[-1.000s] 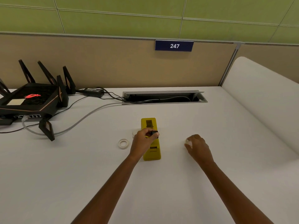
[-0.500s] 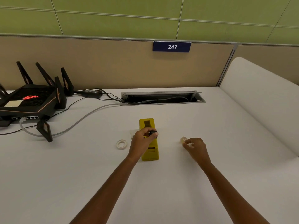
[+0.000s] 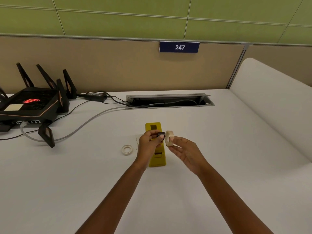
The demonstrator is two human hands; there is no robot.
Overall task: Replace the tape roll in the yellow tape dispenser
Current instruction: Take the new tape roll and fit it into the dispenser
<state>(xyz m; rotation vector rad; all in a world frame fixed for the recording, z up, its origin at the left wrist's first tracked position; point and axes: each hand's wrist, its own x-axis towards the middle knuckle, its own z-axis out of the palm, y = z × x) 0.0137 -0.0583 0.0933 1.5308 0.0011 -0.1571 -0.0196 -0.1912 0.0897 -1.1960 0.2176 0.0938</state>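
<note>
The yellow tape dispenser point(image 3: 157, 157) lies on the white desk, its length pointing away from me. My left hand point(image 3: 148, 144) hovers above it and pinches a small black spool core point(image 3: 161, 134). My right hand point(image 3: 184, 152) holds a cream tape roll point(image 3: 169, 138) upright by its rim, its hole facing the core and nearly touching it. A second, thin white tape ring point(image 3: 127, 149) lies flat on the desk left of the dispenser.
A black router point(image 3: 32, 105) with raised antennas and its cables fill the back left. A cable slot point(image 3: 168, 100) is cut in the desk behind the dispenser. A white padded partition point(image 3: 270, 105) borders the right side.
My right hand lifted the cream tape roll off the desk on the right and carried it left, up to the black core. My left hand stayed over the dispenser.
</note>
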